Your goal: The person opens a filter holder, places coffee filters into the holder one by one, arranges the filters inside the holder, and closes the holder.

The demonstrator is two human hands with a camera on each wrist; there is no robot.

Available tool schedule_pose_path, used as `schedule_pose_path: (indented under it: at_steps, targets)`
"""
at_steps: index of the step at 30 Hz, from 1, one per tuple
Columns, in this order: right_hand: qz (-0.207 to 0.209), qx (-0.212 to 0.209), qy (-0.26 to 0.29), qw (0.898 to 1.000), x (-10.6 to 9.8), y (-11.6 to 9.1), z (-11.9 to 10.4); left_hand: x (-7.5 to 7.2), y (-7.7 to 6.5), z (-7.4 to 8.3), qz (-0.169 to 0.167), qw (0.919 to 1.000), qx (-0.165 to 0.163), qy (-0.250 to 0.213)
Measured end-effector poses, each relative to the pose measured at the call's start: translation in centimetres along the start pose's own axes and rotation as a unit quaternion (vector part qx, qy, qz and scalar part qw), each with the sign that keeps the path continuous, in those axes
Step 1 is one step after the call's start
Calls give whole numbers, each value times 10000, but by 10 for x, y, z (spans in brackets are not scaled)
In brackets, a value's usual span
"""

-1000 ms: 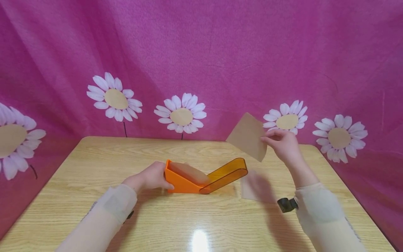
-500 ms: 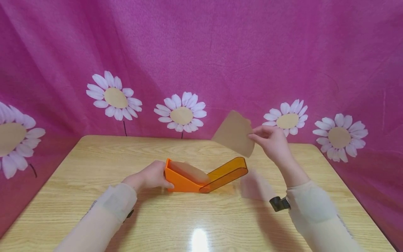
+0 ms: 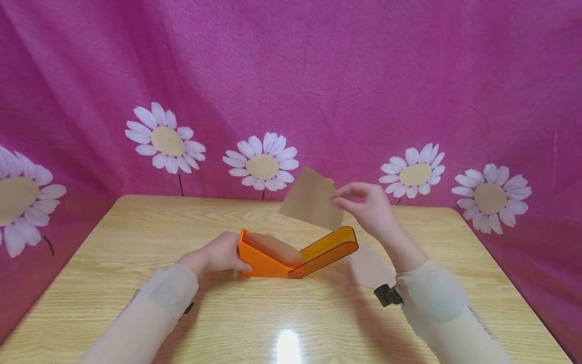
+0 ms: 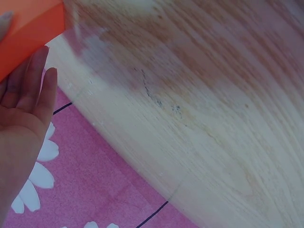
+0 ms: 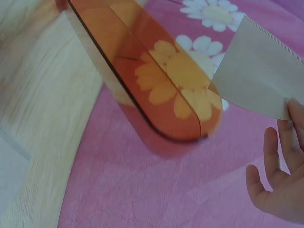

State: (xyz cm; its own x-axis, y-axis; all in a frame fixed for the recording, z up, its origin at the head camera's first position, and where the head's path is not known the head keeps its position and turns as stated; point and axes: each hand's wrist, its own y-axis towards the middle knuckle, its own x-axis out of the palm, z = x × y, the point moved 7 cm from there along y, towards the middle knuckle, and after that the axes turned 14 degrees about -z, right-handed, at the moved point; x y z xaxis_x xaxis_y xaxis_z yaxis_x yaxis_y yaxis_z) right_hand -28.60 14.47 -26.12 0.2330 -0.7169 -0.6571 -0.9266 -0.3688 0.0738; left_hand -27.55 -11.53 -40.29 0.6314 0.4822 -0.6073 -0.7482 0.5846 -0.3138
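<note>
My left hand grips the tall left end of an orange box; the left wrist view shows its fingers against the box. Brown paper stands inside. The box's see-through amber lid is swung open to the right. Between thumb and fingertips my right hand pinches a brown paper coffee filter, raised behind and above the lid. In the right wrist view, a crimped edge shows on this filter, and the lid is close beside it.
A pale, flat, paper-like piece lies on the wooden table right of the lid, partly hidden by the right forearm. Behind the table hangs a magenta cloth with white daisies.
My right hand has carried the coffee filter leftward, from right of the lid to above and behind it. The left hand, box and lid have stayed in place.
</note>
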Motion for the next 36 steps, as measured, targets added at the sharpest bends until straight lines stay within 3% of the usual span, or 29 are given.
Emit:
schedule_pose_path:
  at_steps: [7,20,30,36]
  targets:
    - [-184,-328,-445,9983,26,3,-8,0,1,-1,-1,9999,9,-105]
    - [-572,-357,-631,9957,56,6,-12,1,2,-3,42,9999,-32,-126]
    - [-485,-575,-1252,9893,75,7,-17,1,3,-3,17,9999,100,-12]
    - [-368,-667,-1635,9836,86,6,-20,1,2,-5,18,9999,-84,-59]
